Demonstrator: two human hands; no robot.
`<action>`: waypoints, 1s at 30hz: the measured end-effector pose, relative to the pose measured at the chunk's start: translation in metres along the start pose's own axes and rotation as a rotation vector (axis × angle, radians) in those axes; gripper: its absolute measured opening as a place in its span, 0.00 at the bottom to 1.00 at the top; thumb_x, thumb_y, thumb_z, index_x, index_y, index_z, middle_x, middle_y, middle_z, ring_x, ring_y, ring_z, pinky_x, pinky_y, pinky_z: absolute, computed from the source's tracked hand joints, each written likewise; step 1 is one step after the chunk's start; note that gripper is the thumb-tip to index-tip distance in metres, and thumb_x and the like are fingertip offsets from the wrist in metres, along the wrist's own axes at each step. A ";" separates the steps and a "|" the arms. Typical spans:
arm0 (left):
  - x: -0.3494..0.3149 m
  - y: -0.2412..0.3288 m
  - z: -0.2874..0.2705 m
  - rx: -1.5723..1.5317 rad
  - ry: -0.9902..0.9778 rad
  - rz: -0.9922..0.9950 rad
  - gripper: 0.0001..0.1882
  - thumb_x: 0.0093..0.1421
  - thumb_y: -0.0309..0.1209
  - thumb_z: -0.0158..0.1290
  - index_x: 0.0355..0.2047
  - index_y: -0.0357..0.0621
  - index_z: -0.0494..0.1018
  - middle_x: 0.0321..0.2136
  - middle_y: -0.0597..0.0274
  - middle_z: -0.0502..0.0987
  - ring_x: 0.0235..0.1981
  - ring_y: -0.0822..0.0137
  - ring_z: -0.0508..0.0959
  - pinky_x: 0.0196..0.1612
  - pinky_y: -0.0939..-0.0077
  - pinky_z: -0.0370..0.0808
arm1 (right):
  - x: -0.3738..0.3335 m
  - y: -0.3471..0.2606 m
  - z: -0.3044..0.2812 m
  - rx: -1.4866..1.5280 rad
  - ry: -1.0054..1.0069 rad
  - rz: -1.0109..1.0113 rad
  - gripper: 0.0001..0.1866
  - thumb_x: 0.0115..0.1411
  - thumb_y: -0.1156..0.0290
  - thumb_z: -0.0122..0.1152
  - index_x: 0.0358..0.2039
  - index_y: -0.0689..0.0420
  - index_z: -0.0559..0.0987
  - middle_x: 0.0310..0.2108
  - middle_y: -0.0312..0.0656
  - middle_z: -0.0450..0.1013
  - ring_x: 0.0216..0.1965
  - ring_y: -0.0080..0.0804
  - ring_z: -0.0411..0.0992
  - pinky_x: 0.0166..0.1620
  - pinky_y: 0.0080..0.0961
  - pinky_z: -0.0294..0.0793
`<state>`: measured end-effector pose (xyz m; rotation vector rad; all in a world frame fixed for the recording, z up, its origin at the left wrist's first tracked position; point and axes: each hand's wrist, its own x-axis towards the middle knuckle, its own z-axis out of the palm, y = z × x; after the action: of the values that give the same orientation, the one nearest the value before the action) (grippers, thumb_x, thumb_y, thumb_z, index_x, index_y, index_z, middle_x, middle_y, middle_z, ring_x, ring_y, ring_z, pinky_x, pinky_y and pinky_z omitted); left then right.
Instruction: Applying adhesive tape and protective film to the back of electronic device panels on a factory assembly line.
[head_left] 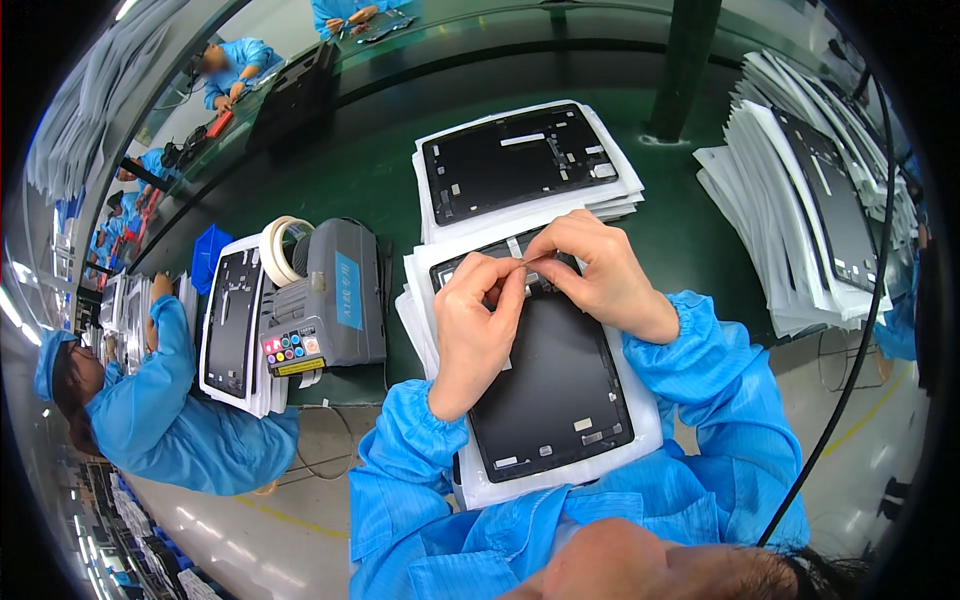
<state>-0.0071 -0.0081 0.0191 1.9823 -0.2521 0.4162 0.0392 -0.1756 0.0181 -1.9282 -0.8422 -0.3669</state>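
Observation:
A black flat panel (545,375) with rounded corners lies in front of me on white foam sheeting (640,400). Small light and silvery patches dot its near edge and its far end. Above the far part of the panel, my left hand (475,320) and my right hand (605,272) meet fingertip to fingertip. Both are closed in a pinch around something tiny and thin, too small to name. My fingers and wrists hide part of the panel's far end.
Beyond lies another black panel (510,165) on stacked white sheets. On the left stand a grey tape dispenser (350,290) with a cream tape roll (272,250), another panel (232,320) and a blue bin (208,258). Tall sheet stacks (765,210) stand right; a co-worker (190,400) sits left.

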 end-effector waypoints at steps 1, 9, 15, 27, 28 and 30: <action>0.000 0.000 0.000 -0.039 -0.007 -0.025 0.05 0.57 0.21 0.56 0.33 0.32 0.78 0.24 0.63 0.73 0.22 0.77 0.70 0.25 0.81 0.67 | 0.000 -0.002 -0.001 0.022 0.003 0.034 0.06 0.52 0.76 0.66 0.31 0.60 0.79 0.30 0.43 0.76 0.36 0.39 0.72 0.42 0.30 0.72; 0.005 -0.014 0.002 -0.353 -0.099 -0.301 0.07 0.59 0.25 0.56 0.33 0.31 0.78 0.25 0.68 0.72 0.24 0.81 0.69 0.27 0.84 0.66 | 0.003 0.016 -0.009 0.345 -0.062 0.184 0.08 0.54 0.73 0.65 0.31 0.63 0.78 0.36 0.44 0.76 0.41 0.32 0.73 0.47 0.28 0.70; 0.011 -0.011 -0.001 0.186 -0.215 0.012 0.10 0.58 0.24 0.56 0.40 0.36 0.78 0.29 0.60 0.75 0.26 0.71 0.74 0.31 0.79 0.71 | 0.010 0.055 -0.025 0.245 -0.103 0.365 0.05 0.57 0.73 0.60 0.29 0.60 0.75 0.42 0.41 0.72 0.46 0.31 0.70 0.51 0.29 0.67; 0.007 -0.019 0.012 0.370 -0.314 0.219 0.11 0.54 0.23 0.57 0.39 0.38 0.78 0.28 0.55 0.67 0.30 0.56 0.73 0.33 0.62 0.72 | 0.002 0.061 -0.009 0.045 -0.182 0.344 0.06 0.56 0.73 0.61 0.28 0.62 0.75 0.41 0.44 0.73 0.45 0.39 0.72 0.50 0.31 0.70; 0.007 -0.019 0.012 0.370 -0.314 0.222 0.11 0.54 0.23 0.57 0.39 0.38 0.78 0.28 0.55 0.67 0.30 0.56 0.73 0.33 0.62 0.72 | 0.002 0.061 -0.008 0.038 -0.175 0.342 0.06 0.56 0.73 0.61 0.28 0.62 0.75 0.41 0.44 0.73 0.45 0.39 0.72 0.50 0.32 0.70; 0.007 -0.019 0.012 0.369 -0.312 0.229 0.11 0.54 0.23 0.57 0.39 0.38 0.78 0.28 0.54 0.67 0.30 0.56 0.72 0.33 0.62 0.72 | 0.002 0.060 -0.008 0.037 -0.171 0.361 0.06 0.56 0.74 0.61 0.28 0.63 0.74 0.41 0.45 0.73 0.45 0.39 0.72 0.50 0.32 0.71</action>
<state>0.0083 -0.0108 0.0018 2.3910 -0.6423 0.3116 0.0826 -0.1999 -0.0162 -2.0475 -0.5857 0.0300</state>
